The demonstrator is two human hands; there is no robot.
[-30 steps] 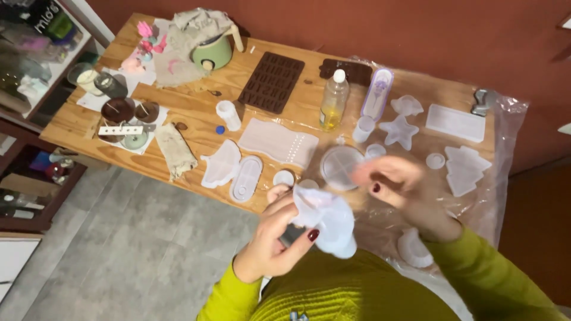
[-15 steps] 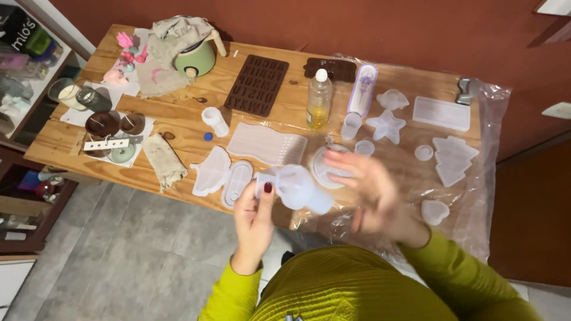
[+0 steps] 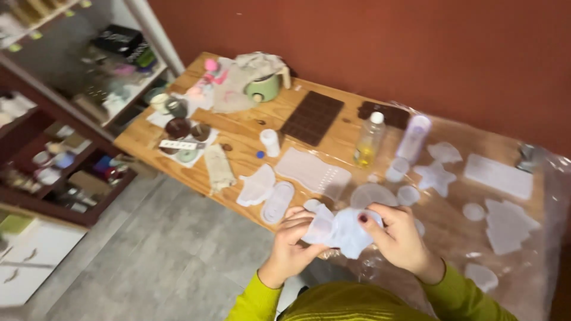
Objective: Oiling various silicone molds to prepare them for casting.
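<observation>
The head view looks down on a pale translucent mould [image 3: 342, 229], a soft floppy sheet held up between both hands just over the near edge of the wooden table [image 3: 250, 128]. The left hand [image 3: 291, 241] is closed on the mould's left end, fingers curled around it, and the right hand [image 3: 397, 238] pinches its right side with thumb on top and fingers underneath. The mould looks light, rubbery and easily bent, likely a little slick, so a grip on two opposite edges, as here, seems the surest way to keep it from folding. Just beyond it lie a round mould [image 3: 372, 195], an oval mould [image 3: 278, 202] and a long ridged mould [image 3: 312, 172]. Farther back stand a clear bottle [image 3: 369, 139] of yellowish liquid, a tall pale bottle [image 3: 412, 138] and a dark brown mould tray [image 3: 312, 117]. To the right, a star mould [image 3: 435, 176] and a tree-shaped mould [image 3: 507, 224] rest on clear plastic sheeting [image 3: 550, 196] that covers that half of the table. Open room is mostly at the near edge, above the grey floor [image 3: 160, 255]; shelves [image 3: 71, 119] crowd the left.
</observation>
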